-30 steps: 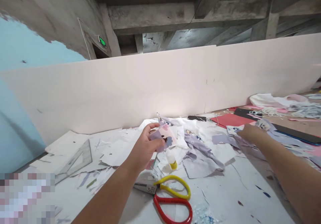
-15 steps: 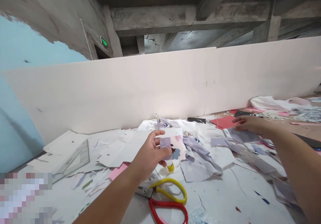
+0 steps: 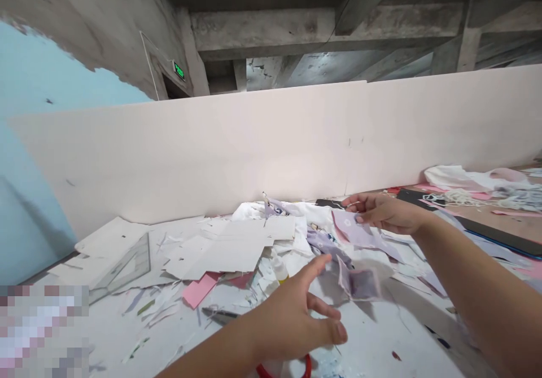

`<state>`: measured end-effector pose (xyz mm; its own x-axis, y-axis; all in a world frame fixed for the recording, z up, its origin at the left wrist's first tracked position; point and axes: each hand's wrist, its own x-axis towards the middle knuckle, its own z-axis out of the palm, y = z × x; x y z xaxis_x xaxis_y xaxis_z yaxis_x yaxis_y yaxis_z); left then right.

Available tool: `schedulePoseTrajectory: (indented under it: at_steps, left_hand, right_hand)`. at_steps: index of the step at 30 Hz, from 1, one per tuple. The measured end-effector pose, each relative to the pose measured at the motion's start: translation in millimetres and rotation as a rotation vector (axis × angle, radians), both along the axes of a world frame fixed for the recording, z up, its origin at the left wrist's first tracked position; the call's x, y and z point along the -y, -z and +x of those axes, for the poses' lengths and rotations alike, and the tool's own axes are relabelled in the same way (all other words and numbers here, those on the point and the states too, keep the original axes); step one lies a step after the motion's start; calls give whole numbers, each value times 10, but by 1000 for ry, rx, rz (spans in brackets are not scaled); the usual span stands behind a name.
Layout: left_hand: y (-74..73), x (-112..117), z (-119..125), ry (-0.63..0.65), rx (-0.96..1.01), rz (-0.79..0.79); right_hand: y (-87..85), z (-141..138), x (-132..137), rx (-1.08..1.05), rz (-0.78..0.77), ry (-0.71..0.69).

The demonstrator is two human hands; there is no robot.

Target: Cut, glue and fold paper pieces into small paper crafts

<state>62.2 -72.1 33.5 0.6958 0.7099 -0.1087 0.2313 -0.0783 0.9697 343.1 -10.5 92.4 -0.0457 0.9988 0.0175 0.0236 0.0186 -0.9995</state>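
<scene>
My left hand (image 3: 302, 313) is spread open over the table, fingers apart, with nothing in it. Just beyond its fingertips a small, folded lavender piece (image 3: 363, 284) with pale edges stands tilted; I cannot tell whether it touches the table. Farther back, my right hand (image 3: 383, 213) has its thumb on a lavender flower-printed piece (image 3: 353, 232), which looks like cloth with a pinkish underside, and pinches it. Beneath my left forearm lie scissors, mostly hidden; a blade (image 3: 218, 315) and part of the red handle (image 3: 307, 366) show.
White paper sheets (image 3: 228, 245), pink scraps (image 3: 201, 289) and a clear set square (image 3: 139, 262) lie to the left. Crumpled lavender cloth (image 3: 326, 245) sits mid-table. A long black strip (image 3: 503, 237) and white strings (image 3: 459, 197) are at right. A pale panel (image 3: 254, 152) borders the back.
My left hand has let go of the printed patch, opened, and moved right and nearer. My right hand has moved left with a lavender piece. The red piece at the back is no longer visible.
</scene>
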Motion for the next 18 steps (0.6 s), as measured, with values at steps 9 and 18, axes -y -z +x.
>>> schedulePoseTrajectory:
  at_steps: [9, 18]
  left_hand:
    - [-323, 2, -38, -390, 146, 158]
    - [-599, -62, -285, -273, 212, 82]
  right_hand:
    - [-175, -867, 320, 14, 176, -213]
    - [-167, -1233, 579, 115, 193, -262]
